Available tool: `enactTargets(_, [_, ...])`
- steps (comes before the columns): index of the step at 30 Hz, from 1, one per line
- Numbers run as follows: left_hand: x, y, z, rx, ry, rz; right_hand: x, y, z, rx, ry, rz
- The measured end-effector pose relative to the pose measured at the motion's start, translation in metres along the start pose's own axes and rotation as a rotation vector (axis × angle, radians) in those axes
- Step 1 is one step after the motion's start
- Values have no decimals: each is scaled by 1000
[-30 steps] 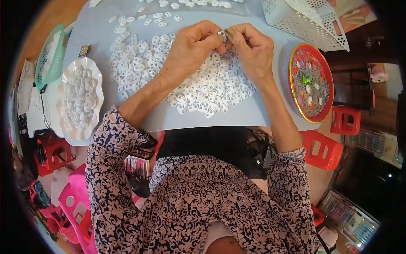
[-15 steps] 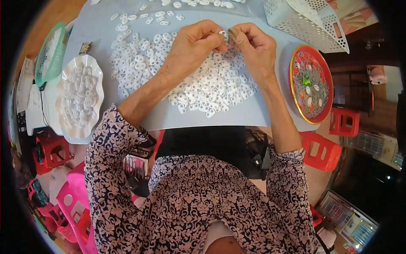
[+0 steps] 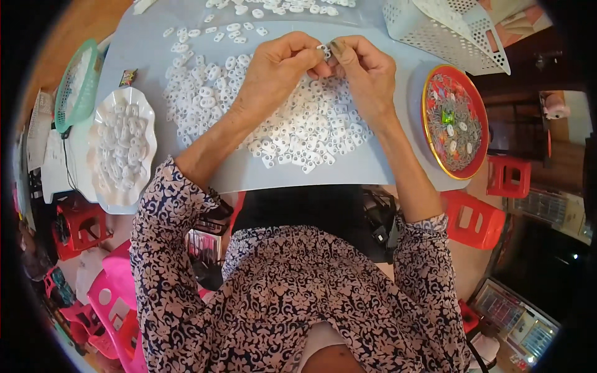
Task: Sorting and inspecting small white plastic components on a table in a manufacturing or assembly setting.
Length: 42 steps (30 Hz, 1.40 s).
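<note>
Above a spread pile of small white two-holed plastic pieces (image 3: 298, 140), my two hands meet. My left hand (image 3: 281, 65) pinches one white plastic piece (image 3: 324, 51) between thumb and fingertips. Fingers curled, my right hand (image 3: 370, 74) presses its thumb and forefinger together right beside that piece; whatever they grip is too small or hidden to make out. To the right sits a red round tray with a gold rim (image 3: 425, 118), full of small grey metal parts, a few white pieces and a green-wrapped item. A white scalloped dish (image 3: 99, 180) at the left holds more white pieces.
A white perforated basket (image 3: 435, 37) stands at the back right. At the far left are a green basket (image 3: 90, 84) and a small colourful packet (image 3: 128, 77). More white pieces lie on a clear sheet at the back. Red stools (image 3: 472, 221) stand beyond the table (image 3: 261, 180).
My right hand has shifted slightly left, bringing its fingertips closer to the white piece in my left hand. The whole view has moved a little.
</note>
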<state>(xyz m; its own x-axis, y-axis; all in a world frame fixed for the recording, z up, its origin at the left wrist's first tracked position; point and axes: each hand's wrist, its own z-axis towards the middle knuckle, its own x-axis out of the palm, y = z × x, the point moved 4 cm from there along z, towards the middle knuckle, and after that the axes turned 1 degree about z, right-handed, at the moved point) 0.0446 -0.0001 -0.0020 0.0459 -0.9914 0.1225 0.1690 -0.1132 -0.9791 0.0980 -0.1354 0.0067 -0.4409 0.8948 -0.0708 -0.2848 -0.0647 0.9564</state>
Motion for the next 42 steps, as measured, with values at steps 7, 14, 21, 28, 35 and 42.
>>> enactTargets(7, [1, -3, -2, -24, -5, 30, -2, 0, 0, 14, -2, 10])
enactTargets(14, [0, -1, -1, -29, -2, 26, -2, 4, 0, 13, 19, 31])
enactTargets(21, [-3, 0, 2, -17, -9, 25, 2, -4, 1, 13, 8, 71])
enactTargets(28, [-41, -24, 14, 142, -109, 389, -9, -3, 4, 104, -38, 199])
enactTargets(35, [-65, -38, -6, 261, -169, 789, -19, -7, 5, 88, -58, 223])
enactTargets(42, [-76, -39, -14, 369, -161, 1114, -16, -6, 5, 88, -15, 95])
